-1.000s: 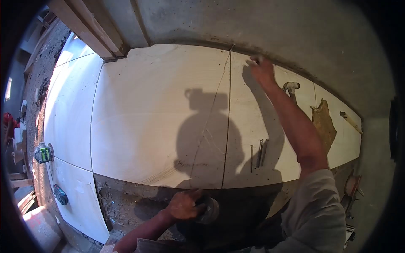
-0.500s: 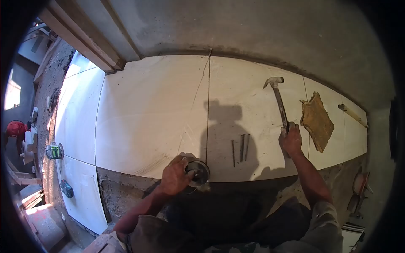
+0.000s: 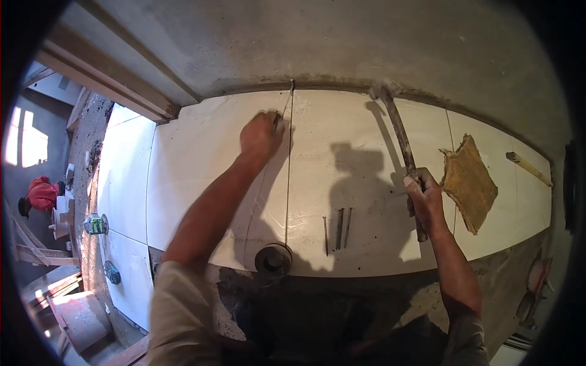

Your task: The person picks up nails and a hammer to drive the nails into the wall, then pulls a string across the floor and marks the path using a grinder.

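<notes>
My right hand [image 3: 425, 194] grips a hammer [image 3: 400, 134] by its handle, with the head raised near the foot of the wall and slightly blurred. Farther left, my left hand [image 3: 262, 135] is closed over the pale tiles, pinching what looks like a thin string [image 3: 285, 105]. That string runs up to a nail [image 3: 292, 85] standing at the wall's base, by the tile joint. A dark round spool [image 3: 273, 261] rests at the near tile edge. Several long nails [image 3: 340, 229] lie side by side between my hands.
Right of the hammer lie a ragged brown slab [image 3: 469, 183] and a short wooden stick [image 3: 528, 168]. Two power tools, one green [image 3: 96, 224] and one teal [image 3: 112, 272], sit on the left tiles. A person in red [image 3: 43, 194] is beyond them.
My left hand has let go of the spool and reached forward to the string near the wall. My right hand has lifted the hammer off the tile, its head toward the wall.
</notes>
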`<act>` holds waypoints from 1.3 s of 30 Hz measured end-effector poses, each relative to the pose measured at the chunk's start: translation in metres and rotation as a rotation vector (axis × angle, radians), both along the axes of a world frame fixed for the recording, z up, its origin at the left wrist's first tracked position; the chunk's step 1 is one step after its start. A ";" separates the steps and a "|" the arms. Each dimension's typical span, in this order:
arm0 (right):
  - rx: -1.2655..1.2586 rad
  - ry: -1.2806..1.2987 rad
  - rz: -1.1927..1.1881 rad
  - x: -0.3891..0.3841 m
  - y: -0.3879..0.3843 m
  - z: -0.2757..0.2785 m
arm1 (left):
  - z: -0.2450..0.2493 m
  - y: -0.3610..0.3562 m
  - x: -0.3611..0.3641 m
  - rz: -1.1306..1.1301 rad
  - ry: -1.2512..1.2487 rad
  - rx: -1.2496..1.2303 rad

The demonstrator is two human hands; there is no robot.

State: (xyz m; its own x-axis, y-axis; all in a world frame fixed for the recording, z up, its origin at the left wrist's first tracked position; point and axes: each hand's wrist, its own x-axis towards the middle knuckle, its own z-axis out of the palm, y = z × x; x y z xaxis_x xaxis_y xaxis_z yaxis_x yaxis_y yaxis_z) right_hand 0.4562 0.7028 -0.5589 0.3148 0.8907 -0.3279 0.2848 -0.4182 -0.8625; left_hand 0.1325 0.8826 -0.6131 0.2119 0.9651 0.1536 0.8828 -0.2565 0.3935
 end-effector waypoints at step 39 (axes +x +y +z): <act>0.179 -0.529 0.468 -0.083 0.133 -0.057 | -0.071 0.103 0.066 0.470 -0.318 0.050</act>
